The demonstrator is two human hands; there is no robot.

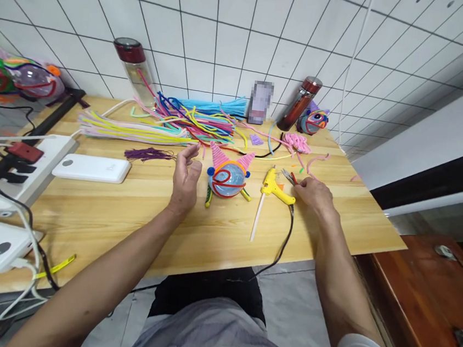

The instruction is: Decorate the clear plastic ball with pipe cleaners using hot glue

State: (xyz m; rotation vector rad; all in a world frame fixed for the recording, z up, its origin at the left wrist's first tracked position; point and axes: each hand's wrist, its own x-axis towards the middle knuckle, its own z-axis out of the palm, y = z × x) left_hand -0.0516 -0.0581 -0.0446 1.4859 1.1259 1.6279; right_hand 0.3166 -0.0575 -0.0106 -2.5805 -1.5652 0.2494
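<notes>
The craft figure [227, 181], a clear ball with red pipe-cleaner loops, pink pointed ears, blue bobbles and yellow-green legs, stands on the table in front of me. Just left of it, my left hand [186, 178] is raised with fingers lightly curved and thumb apart, holding nothing. On the other side lies a yellow hot glue gun [275, 187] with a white glue stick jutting toward me. Beyond the gun, my right hand [315, 195] has its fingers closed at the red handle of what look like small scissors [287, 176]; the fingers partly cover them.
Behind are bundled pipe cleaners [198, 117], a phone [260, 102], a clear bottle [137, 72], a red flask [300, 104] and another figure [315, 120]. A purple tassel [149, 155], power bank [92, 168] and power strip [35, 169] lie left. The gun's black cord [282, 244] crosses the front edge.
</notes>
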